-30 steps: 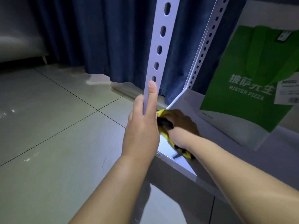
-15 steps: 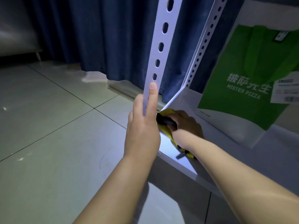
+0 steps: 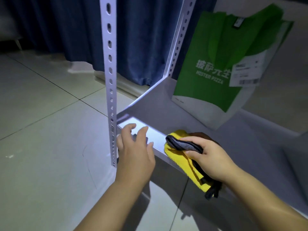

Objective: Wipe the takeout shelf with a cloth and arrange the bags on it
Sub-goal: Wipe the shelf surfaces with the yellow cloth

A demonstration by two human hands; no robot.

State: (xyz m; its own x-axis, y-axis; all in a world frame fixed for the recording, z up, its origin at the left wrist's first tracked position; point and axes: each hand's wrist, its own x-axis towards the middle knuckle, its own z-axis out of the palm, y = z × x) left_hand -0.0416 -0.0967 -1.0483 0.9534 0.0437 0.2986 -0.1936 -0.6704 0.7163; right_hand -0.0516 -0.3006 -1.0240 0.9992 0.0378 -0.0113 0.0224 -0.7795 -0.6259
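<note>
The low white takeout shelf (image 3: 166, 114) runs from the front left post to the right. My right hand (image 3: 210, 155) grips a yellow and grey cloth (image 3: 181, 157) on the shelf's front edge, thumb over a grey fold. My left hand (image 3: 135, 150) hovers with loosely spread fingers over the shelf's front left corner, beside the post, holding nothing. A green and white "Mister Pizza" paper bag (image 3: 215, 70) with a receipt label stands at the back of the shelf, behind the cloth.
A perforated white post (image 3: 109, 72) rises at the shelf's front left corner, a second post (image 3: 176, 42) at the back. Dark blue curtains (image 3: 141, 39) hang behind. Pale tiled floor (image 3: 50, 139) spreads to the left and below.
My left hand let go of the front post and dropped to the shelf's corner. My right hand slid the cloth from the left corner rightward along the front edge.
</note>
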